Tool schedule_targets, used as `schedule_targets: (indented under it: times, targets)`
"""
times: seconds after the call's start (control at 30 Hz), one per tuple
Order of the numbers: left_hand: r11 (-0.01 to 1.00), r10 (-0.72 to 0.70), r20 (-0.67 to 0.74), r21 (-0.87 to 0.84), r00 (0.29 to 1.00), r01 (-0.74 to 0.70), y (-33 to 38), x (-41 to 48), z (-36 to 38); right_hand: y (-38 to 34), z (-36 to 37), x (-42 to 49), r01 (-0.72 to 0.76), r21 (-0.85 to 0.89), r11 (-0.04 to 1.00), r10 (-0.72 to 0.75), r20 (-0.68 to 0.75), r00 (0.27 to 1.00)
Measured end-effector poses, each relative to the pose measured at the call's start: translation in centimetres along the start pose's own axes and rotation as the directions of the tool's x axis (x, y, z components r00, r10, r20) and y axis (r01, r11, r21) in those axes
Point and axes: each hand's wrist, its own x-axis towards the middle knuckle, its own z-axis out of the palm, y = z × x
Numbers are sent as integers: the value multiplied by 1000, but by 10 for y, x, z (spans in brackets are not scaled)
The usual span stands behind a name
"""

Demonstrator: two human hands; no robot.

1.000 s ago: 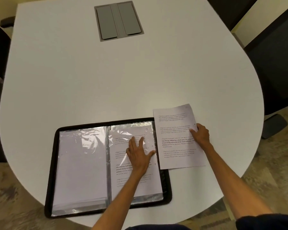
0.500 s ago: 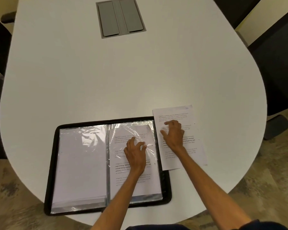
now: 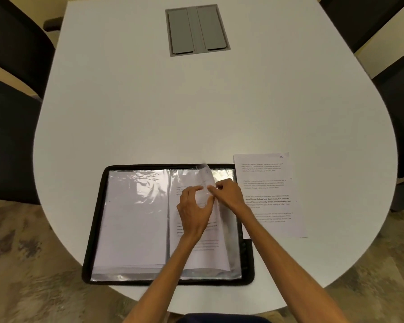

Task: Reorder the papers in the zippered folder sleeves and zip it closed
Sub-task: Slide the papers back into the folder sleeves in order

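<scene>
Over the right half of the open black zippered folder (image 3: 96, 220), the left hand (image 3: 194, 207) and right hand (image 3: 229, 194) both pinch a raised clear plastic sleeve (image 3: 207, 177), likely parting its mouth for reordering, while a printed white paper sheet (image 3: 269, 194) waits on the white worktop (image 3: 196, 113) just right of the right hand.

Only thing I can actually read is the "10" up in the top right corner of the loose sheet (image 3: 269, 194) on the surface (image 3: 196, 113). The paragraphs there and on the folder page (image 3: 210, 255) are too tiny.
</scene>
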Motion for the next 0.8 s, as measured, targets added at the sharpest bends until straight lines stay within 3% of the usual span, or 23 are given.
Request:
schedule_targets:
  times: [0.17, 0.27, 0.43, 0.67, 0.8]
  targets:
    - [1000, -26, 28, -13, 999, 26, 11, -6, -29, -56, 8, -6, 4, 191, 982, -21, 84, 996]
    - [990, -137, -38, -39, 990, 136, 13, 1, -56, -80, 19, -12, -15, 366, 930, -54, 177, 983]
    - [981, -191, -110, -6, 975, 191, -7, 23, -123, -92, 52, -18, -17, 455, 890, -106, 243, 964]
    - [965, -262, -161, -60, 952, 255, -63, 41, -199, -86, 105, -34, 138, 253, 957, -197, 223, 955]
    - [971, -239, -228, -47, 944, 234, -93, 47, -220, -81, 129, -45, 253, 109, 961, -276, 344, 898]
